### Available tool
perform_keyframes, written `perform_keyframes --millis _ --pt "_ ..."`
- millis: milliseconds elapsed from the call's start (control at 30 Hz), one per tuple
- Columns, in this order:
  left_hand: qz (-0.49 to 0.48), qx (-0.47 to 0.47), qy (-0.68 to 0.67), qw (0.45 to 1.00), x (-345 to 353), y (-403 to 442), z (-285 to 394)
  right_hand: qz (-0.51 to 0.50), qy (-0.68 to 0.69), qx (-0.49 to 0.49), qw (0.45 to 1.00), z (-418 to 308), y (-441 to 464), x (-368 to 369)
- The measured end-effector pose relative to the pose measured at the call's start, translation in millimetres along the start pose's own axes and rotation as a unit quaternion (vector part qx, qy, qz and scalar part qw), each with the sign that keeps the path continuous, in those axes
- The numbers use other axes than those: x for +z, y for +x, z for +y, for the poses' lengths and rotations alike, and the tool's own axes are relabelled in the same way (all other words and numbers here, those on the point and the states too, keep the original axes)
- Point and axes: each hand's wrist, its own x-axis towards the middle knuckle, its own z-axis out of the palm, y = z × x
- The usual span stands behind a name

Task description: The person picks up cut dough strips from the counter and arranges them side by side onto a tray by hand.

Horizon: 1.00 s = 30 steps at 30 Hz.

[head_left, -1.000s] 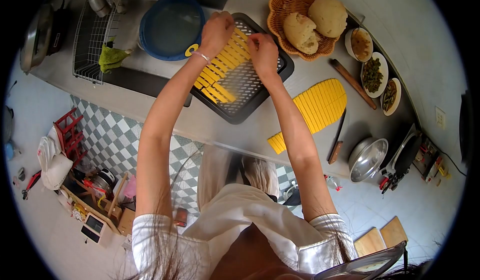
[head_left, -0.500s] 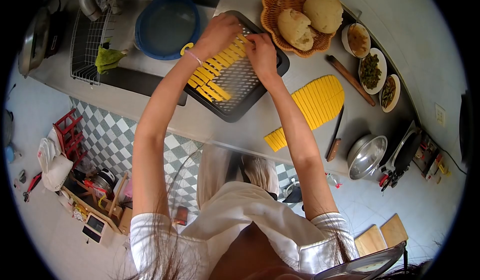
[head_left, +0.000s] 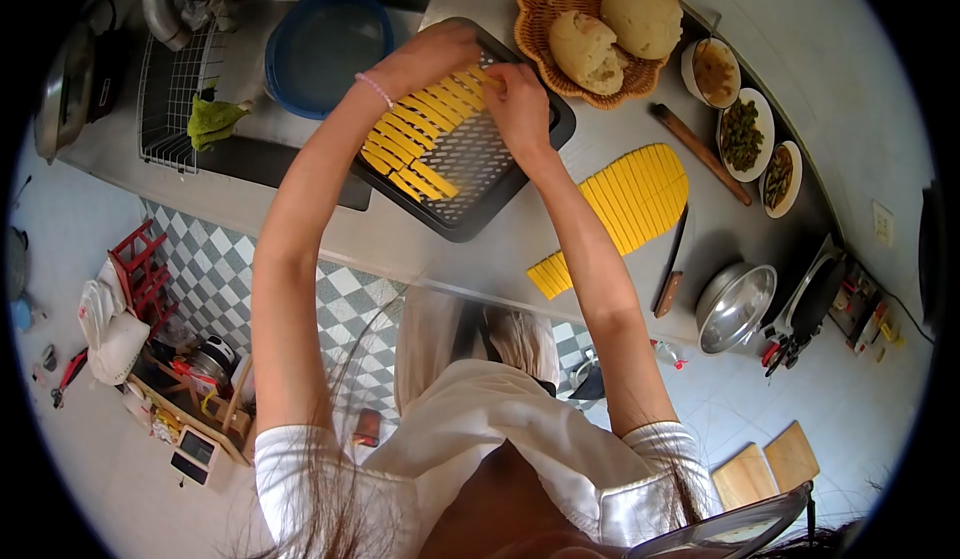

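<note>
A dark perforated tray point(head_left: 475, 174) lies on the steel counter, with rows of yellow dough strips point(head_left: 418, 124) on its upper left part. My left hand point(head_left: 436, 56) is over the tray's upper left edge; its fingertips are blurred and partly hidden. My right hand point(head_left: 519, 104) is at the tray's upper right, thumb and fingers pinched on the end of a yellow strip point(head_left: 486, 76). To the right of the tray, a sliced yellow dough slab point(head_left: 633, 202) rests on the counter beside a knife with a wooden handle point(head_left: 669, 293).
A blue basin point(head_left: 330, 51) stands in the sink left of the tray. A wicker basket point(head_left: 536, 19) holds dough pieces. Rightward are a wooden rod point(head_left: 700, 153), dishes of food point(head_left: 741, 137), a metal bowl point(head_left: 735, 309) and, far left, a wire rack point(head_left: 168, 109).
The whole view has shifted slightly. My left hand has moved a little across the tray's top, away from the yellow ring-shaped item seen near its wrist earlier. My right hand stays at the upper right.
</note>
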Motion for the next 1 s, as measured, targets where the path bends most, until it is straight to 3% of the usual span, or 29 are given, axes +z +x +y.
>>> perform_keyframes --millis 667,767,833,933,1000 --pt "-0.006 -0.009 0.035 0.999 -2.1 -4.9 1.7 -0.035 -0.048 0.025 0.998 0.9 -11.6 -6.5" --pt "0.005 -0.005 0.040 0.999 -2.3 -7.2 1.6 -0.018 -0.067 -0.014 0.998 12.1 -21.8 -14.3" --pt "0.007 0.004 0.041 0.999 -2.9 -7.6 4.2 -0.015 -0.023 -0.003 1.000 6.5 -34.8 -32.2" --pt "0.187 -0.022 0.030 0.982 -4.8 -16.2 35.2 0.015 0.017 0.010 1.000 -8.0 -71.8 -75.8" --pt "0.324 -0.173 -0.033 0.930 -1.0 -32.9 78.2 0.044 0.027 0.033 0.998 -2.9 -103.6 -109.0"
